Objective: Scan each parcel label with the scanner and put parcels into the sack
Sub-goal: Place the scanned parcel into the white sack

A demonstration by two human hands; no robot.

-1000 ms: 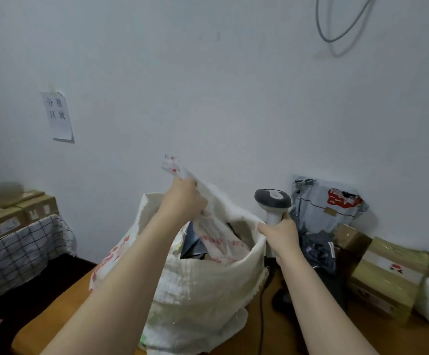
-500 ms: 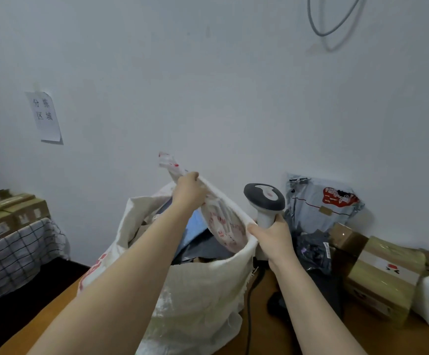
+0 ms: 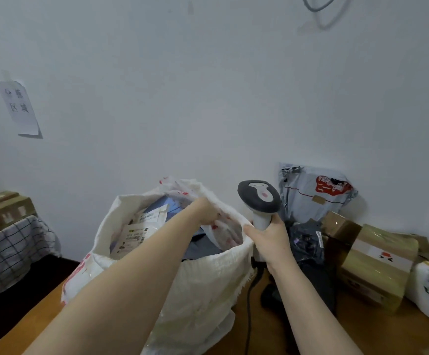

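While the white woven sack (image 3: pixel 208 278) stands open on the wooden table (image 3: pixel 387 329) with parcels (image 3: pixel 136 231) inside, its far rim is gripped by the left hand (image 3: pixel 205 211); the scanner (image 3: pixel 259 196) is held upright just beside it by the right hand (image 3: pixel 269 237).

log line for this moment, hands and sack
left hand: grips sack rim | right hand: grips scanner | sack: open, parcels inside | other parcels: on table, right of sack

One wide-angle camera rides on my head, facing forward and slightly down toward the white wall (image 3: pixel 208 98). It looks out past my left hand (image 3: pixel 205 212) and right hand (image 3: pixel 269 238), near enough that the sack (image 3: pixel 208 283) on the desk (image 3: pixel 387 336) fills the lower middle.
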